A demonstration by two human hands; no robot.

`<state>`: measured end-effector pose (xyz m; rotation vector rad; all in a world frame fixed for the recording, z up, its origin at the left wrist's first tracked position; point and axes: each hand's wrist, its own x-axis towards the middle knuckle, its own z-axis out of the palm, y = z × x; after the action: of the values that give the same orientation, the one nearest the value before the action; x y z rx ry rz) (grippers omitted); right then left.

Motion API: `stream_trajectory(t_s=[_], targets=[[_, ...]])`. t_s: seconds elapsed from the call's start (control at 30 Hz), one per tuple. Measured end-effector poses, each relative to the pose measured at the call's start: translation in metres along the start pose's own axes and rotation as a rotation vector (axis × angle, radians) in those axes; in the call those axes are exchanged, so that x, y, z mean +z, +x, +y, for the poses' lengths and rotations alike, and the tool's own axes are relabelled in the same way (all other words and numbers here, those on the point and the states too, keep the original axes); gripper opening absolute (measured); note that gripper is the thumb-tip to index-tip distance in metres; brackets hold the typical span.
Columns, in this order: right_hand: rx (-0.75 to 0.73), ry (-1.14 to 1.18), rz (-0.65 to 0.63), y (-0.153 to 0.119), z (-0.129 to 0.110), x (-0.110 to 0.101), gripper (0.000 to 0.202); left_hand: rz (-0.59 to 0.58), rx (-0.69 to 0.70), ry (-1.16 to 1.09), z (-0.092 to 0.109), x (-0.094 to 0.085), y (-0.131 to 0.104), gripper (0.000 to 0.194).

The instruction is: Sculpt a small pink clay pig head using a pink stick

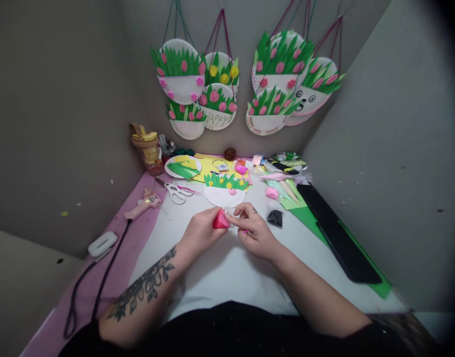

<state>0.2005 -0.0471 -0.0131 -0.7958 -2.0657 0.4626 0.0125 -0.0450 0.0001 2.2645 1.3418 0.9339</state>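
My left hand is closed around a small clear plastic bag with bright pink, clay-like stuff in it. The fingers of my right hand are bent, and its index finger presses at the bag's clear edge. A tiny pink bit shows by the right fingers; whether they hold it is unclear. Just beyond my hands lies a white paper plate pocket with green paper grass, yellow flowers and a small pink piece on its right side. A bag of black stuff sits right of my right hand.
At left are white scissors, a pink glue gun with a cord, and a plate of paper strips. Pink clay, piping-bag-like cones and a black folded stand lie right. Finished plate pockets hang behind.
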Motion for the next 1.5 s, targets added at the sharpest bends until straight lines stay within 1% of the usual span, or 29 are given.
stream_trajectory(t_s=[0.07, 0.2, 0.33, 0.4, 0.5, 0.57, 0.73, 0.83, 0.97, 1.07, 1.17, 1.23, 1.33, 1.4, 1.5], targets=[[0.027, 0.032, -0.024, 0.0, 0.0, 0.002, 0.065, 0.005, 0.003, -0.009, 0.001, 0.0, -0.001, 0.005], [0.063, 0.104, -0.082, 0.0, 0.0, 0.006, 0.065, 0.019, -0.012, -0.024, 0.003, 0.002, -0.001, 0.011], [0.046, 0.085, -0.094, 0.0, 0.001, 0.01, 0.065, 0.004, -0.017, -0.053, 0.0, 0.002, 0.0, 0.008], [0.025, 0.054, -0.051, 0.001, -0.001, 0.009, 0.062, 0.016, -0.021, -0.075, -0.003, 0.002, 0.002, 0.006], [0.003, 0.008, 0.059, 0.003, -0.006, 0.005, 0.055, 0.046, -0.024, -0.113, -0.006, 0.001, 0.002, 0.022], [-0.029, -0.029, 0.123, 0.003, -0.01, 0.002, 0.05, 0.062, -0.017, -0.148, -0.006, 0.001, 0.002, 0.028], [-0.161, -0.133, 0.257, -0.002, -0.017, 0.001, 0.042, 0.072, -0.006, -0.307, -0.001, -0.001, 0.001, 0.025], [-0.231, -0.187, 0.289, -0.007, -0.018, 0.002, 0.04, 0.05, 0.011, -0.372, 0.001, -0.001, 0.001, 0.026], [-0.273, -0.222, 0.332, -0.009, -0.02, 0.001, 0.038, 0.007, 0.064, -0.39, -0.001, 0.001, 0.001, 0.028], [-0.213, -0.157, 0.335, -0.004, -0.025, -0.001, 0.027, 0.007, 0.115, -0.334, -0.003, 0.003, 0.001, 0.026], [-0.057, -0.057, 0.319, 0.002, -0.027, 0.001, 0.013, 0.017, 0.142, -0.267, -0.002, 0.005, 0.0, 0.025], [0.046, 0.004, 0.319, 0.004, -0.026, 0.003, 0.006, -0.005, 0.135, -0.247, 0.001, 0.007, -0.002, 0.021], [0.13, 0.057, 0.317, 0.005, -0.022, 0.003, 0.01, -0.075, 0.056, -0.279, 0.007, 0.009, -0.003, 0.015], [0.129, 0.084, 0.274, 0.005, -0.018, -0.001, 0.002, -0.096, -0.026, -0.32, 0.009, 0.009, -0.003, 0.017], [0.088, 0.088, 0.176, 0.003, -0.013, -0.008, 0.017, -0.074, -0.111, -0.353, 0.008, 0.008, -0.001, 0.023]])
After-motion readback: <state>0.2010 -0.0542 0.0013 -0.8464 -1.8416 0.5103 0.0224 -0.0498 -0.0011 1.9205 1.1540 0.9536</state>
